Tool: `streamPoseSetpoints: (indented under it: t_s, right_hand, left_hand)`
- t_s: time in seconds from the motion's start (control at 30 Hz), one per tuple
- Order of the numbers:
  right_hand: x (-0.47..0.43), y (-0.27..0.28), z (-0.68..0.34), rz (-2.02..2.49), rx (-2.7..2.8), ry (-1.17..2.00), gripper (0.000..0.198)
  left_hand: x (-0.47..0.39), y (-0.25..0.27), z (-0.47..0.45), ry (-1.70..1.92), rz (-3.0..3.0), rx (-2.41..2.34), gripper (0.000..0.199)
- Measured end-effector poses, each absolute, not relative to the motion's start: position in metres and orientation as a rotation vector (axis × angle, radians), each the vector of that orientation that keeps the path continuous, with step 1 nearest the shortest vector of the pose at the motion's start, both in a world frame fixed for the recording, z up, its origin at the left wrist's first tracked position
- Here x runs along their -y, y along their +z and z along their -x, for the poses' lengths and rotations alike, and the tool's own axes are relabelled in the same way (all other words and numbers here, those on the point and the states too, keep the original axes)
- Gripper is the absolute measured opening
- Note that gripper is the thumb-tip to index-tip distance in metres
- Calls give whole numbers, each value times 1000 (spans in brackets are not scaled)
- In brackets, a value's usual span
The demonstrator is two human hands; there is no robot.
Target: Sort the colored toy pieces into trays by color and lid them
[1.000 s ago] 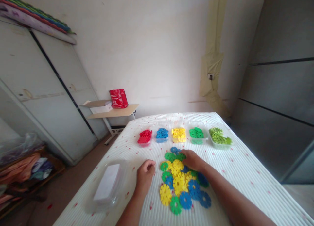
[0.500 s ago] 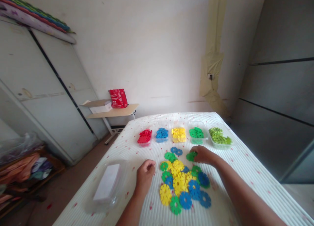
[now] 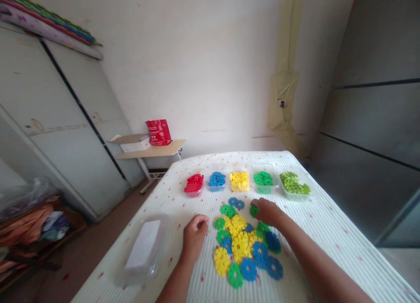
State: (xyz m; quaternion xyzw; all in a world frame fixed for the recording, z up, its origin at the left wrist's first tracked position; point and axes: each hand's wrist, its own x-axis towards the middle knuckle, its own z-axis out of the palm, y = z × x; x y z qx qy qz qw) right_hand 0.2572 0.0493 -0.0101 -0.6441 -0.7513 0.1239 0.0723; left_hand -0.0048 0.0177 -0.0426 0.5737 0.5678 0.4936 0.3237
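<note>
My right hand (image 3: 266, 211) is at the far right side of a loose pile, its fingers closed on a green flower-shaped interlocking disc (image 3: 253, 210) whose right part they cover. My left hand (image 3: 196, 234) rests left of the pile, loosely curled, with nothing visible in its fingers. Between my hands lie overlapping yellow discs (image 3: 240, 246), blue discs (image 3: 260, 255) and green discs (image 3: 235, 275). Two blue discs (image 3: 236, 202) lie together at the pile's far end.
Behind the pile stand clear tubs of red pieces (image 3: 194, 184), blue pieces (image 3: 217, 180), yellow pieces (image 3: 239, 180), green pieces (image 3: 263, 179) and light-green pieces (image 3: 293, 184). A clear container with a white block (image 3: 143, 244) is at left. A side table (image 3: 160, 150) bears a red bag (image 3: 159, 132).
My right hand has moved slightly left and nearer with the green disc, which now shows less behind the fingers. My left hand has stayed in place.
</note>
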Motion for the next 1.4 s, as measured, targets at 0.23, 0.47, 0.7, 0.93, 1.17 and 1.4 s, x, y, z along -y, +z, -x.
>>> streamPoseSetpoints:
  t_s: [0.23, 0.47, 0.7, 0.93, 1.17, 1.4]
  right_hand:
    - [-48, 2, -259, 1885, 2233, 384, 25]
    - [-52, 23, -289, 1807, 2043, 525, 5]
    - [-59, 29, -295, 1544, 1303, 310, 50]
    - [-56, 33, -309, 1656, 1364, 260, 27]
    - [-50, 36, -296, 1572, 1690, 585, 14]
    - [-42, 30, -270, 1462, 2095, 743, 18]
  left_hand:
    - [-17, -44, 6, 1274, -1501, -1481, 12]
    - [-16, -42, 5, 1260, -1502, -1515, 13]
    - [-17, -42, 5, 1269, -1510, -1507, 12]
    - [-15, -41, 5, 1272, -1514, -1498, 12]
    - [-16, -41, 5, 1261, -1549, -1526, 13]
    - [-17, -47, 7, 1229, -1643, -1533, 13]
